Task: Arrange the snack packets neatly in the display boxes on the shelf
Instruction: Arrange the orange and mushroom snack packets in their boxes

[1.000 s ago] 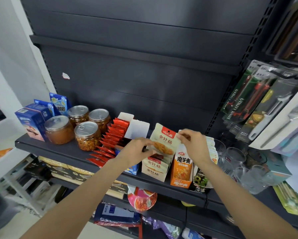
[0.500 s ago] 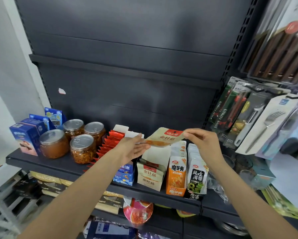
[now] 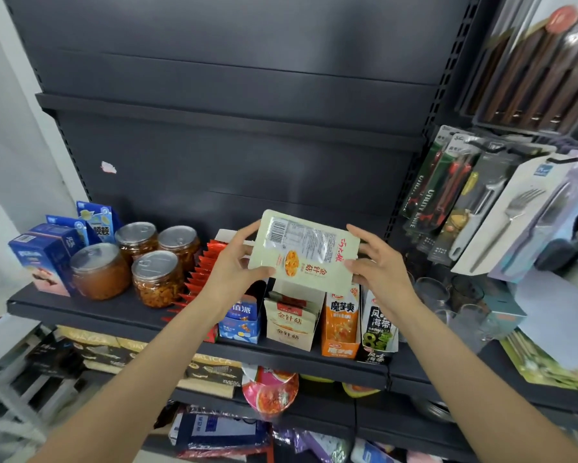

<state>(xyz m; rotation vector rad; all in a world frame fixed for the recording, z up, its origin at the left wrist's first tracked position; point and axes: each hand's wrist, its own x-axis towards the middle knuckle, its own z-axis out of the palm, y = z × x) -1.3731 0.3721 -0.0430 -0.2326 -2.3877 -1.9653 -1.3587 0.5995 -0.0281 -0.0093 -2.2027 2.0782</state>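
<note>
Held flat, cream plastic snack packet (image 3: 303,250) above open cream cardboard display box (image 3: 294,317), left hand (image 3: 229,267) and right hand (image 3: 379,265) pinching opposite edges, probably squaring it for insertion.

A single wide-angle camera sits on the person's head and faces forward and slightly down at a dark shelving unit (image 3: 240,135). It stands close: both forearms run in from the bottom corners, and the left hand (image 3: 234,265) and right hand (image 3: 377,265) meet near the centre of the picture. The stocked shelf (image 3: 113,312) crosses the frame at mid-height, tilted down toward the right, probably from lens distortion or a tilt of the head. The lower shelves appear at the bottom edge, blurred. Hanging utensil packs (image 3: 481,208) fill the right side, bent by the lens. There is no second view to compare against.
</note>
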